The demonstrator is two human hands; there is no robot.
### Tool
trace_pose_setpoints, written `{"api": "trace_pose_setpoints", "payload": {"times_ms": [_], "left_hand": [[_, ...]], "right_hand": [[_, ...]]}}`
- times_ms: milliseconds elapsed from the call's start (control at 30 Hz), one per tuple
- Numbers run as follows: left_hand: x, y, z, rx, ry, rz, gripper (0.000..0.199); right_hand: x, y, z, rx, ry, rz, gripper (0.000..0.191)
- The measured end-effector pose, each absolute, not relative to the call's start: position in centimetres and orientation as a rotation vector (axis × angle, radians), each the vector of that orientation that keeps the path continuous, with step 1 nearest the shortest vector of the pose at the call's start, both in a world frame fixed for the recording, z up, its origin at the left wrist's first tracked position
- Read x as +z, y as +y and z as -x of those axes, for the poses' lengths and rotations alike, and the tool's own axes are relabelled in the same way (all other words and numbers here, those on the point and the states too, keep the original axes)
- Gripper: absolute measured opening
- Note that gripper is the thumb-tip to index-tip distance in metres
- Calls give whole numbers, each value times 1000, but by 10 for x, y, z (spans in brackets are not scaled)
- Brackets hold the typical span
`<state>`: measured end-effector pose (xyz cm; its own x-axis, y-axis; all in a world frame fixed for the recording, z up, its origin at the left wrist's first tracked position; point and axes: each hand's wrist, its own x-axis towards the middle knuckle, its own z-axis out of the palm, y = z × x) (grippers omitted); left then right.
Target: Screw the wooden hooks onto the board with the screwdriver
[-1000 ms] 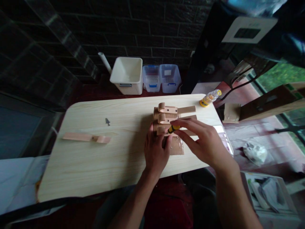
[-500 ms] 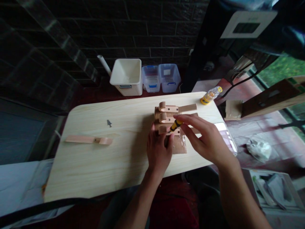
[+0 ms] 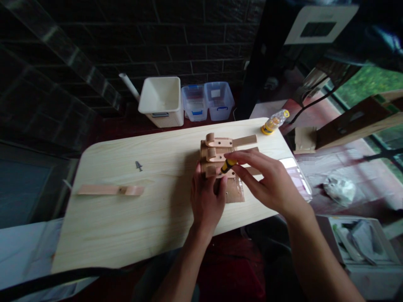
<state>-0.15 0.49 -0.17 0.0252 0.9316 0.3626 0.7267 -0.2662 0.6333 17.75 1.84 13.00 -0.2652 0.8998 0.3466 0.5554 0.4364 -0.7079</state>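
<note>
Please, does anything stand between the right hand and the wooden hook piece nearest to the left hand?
Only the yellow-and-black screwdriver, held in the right hand and pointing down at the wooden hook piece. The left hand is close beside; nothing else visible is in the way.

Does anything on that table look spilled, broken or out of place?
Nothing looks spilled or broken. One wooden strip and some small dark pieces lie loose, apart from the wooden assembly, so they look stray.

No text, label, brand, number or sign can be read anywhere in this view
</note>
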Motion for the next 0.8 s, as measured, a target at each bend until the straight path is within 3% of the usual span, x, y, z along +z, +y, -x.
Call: {"api": "trace_pose_setpoints", "payload": {"times_ms": [567, 800], "left_hand": [[1, 4, 2, 1038, 1721, -2021, 34], [-2, 5, 1, 1025, 1717, -2020, 32]], "right_hand": [[134, 18, -177, 564, -1938, 1287, 25], [132, 16, -177, 616, -1914, 1242, 32]]}}
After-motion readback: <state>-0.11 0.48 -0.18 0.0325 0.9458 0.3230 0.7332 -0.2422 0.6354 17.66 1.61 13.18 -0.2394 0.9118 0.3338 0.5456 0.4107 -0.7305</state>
